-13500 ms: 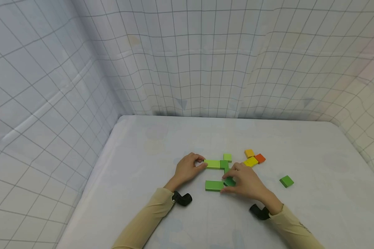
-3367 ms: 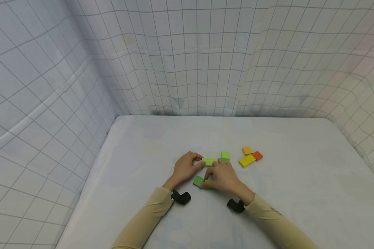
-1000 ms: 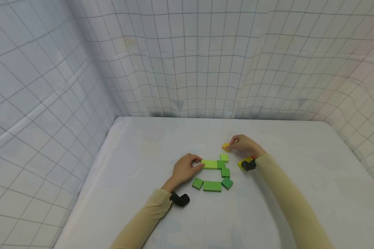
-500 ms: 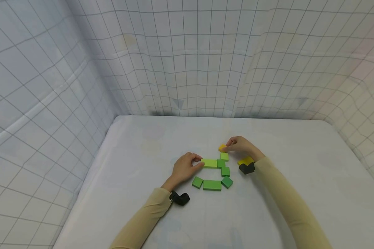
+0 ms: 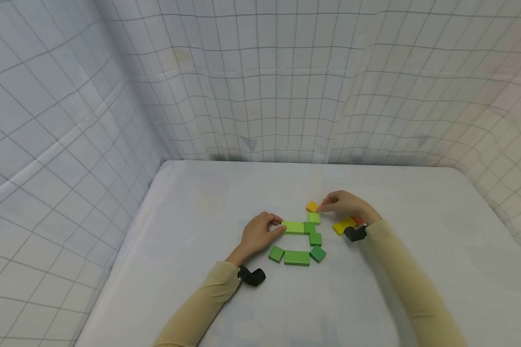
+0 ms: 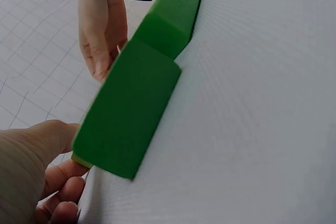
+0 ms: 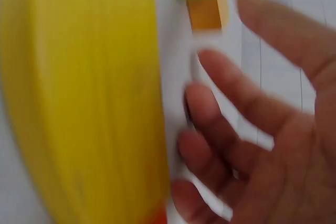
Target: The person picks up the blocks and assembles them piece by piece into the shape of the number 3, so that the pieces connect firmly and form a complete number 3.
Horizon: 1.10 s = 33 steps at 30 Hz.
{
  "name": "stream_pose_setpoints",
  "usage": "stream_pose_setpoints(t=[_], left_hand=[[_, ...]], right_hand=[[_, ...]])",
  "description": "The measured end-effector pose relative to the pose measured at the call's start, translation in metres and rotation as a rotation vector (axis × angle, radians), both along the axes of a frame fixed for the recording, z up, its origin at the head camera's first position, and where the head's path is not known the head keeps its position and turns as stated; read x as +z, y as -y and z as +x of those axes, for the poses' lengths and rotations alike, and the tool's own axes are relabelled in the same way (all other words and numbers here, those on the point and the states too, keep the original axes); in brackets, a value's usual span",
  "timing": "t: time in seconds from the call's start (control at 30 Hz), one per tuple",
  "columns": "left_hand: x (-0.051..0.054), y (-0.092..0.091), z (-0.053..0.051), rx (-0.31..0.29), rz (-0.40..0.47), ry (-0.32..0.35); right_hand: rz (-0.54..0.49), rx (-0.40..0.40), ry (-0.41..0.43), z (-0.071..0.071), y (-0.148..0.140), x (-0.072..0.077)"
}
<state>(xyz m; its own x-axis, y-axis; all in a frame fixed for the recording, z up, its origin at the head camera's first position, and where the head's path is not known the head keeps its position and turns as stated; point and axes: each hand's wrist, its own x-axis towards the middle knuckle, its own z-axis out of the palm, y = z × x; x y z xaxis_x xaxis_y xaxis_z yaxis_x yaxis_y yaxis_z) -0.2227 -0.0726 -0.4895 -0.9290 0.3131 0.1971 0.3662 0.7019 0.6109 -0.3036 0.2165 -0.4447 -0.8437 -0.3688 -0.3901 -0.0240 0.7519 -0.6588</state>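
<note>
My left hand (image 5: 260,234) pinches the left end of a long lime-green block (image 5: 292,228) between thumb and forefinger. Small green blocks adjoin that bar, and a light-green square block (image 5: 314,218) tops them. An orange square block (image 5: 312,206) lies just beyond, touching it or almost so. Beside the orange block is my right hand (image 5: 344,203); the right wrist view shows its thumb and fingers spread, holding nothing. Below the right wrist lie a yellow block (image 5: 343,226) and a partly hidden red-orange block (image 5: 357,220). A long green block (image 6: 128,108) looms large in the left wrist view.
Nearer me, a green block (image 5: 276,254), a longer green bar (image 5: 297,258) and a dark-green block (image 5: 318,254) form a row. The white-covered table (image 5: 191,202) has grid-patterned curtains (image 5: 260,96) behind and at both sides.
My right hand has carried the orange block left to the light-green square, let go and drawn slightly right. Earlier, the green blocks of the near row were set in place. My left hand stays put.
</note>
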Motion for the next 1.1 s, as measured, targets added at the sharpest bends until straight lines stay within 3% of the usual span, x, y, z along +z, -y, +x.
stream_pose_setpoints(t=[0.13, 0.2, 0.37, 0.5, 0.63, 0.87, 1.1], left_hand=[[0.0, 0.0, 0.0, 0.001, -0.013, 0.003], [0.0, 0.001, -0.001, 0.006, -0.02, 0.002], [0.0, 0.001, -0.002, 0.011, -0.016, 0.004], [0.0, 0.0, -0.002, 0.011, -0.018, 0.019], [-0.003, -0.001, -0.002, 0.013, -0.027, 0.023], [-0.006, -0.001, -0.003, 0.016, -0.03, 0.007], [-0.004, -0.001, -0.003, 0.018, -0.024, 0.014]], right_hand=[[0.073, 0.179, 0.077, -0.002, -0.025, 0.009], [0.07, 0.232, 0.126, -0.002, -0.034, 0.013], [0.019, 0.251, 0.165, -0.002, -0.043, 0.018], [0.034, 0.186, 0.091, -0.006, -0.043, 0.013], [0.086, 0.048, 0.03, -0.013, -0.042, 0.009], [0.044, -0.184, 0.053, -0.03, -0.038, 0.003], [-0.021, -0.281, 0.014, -0.04, -0.021, -0.002]])
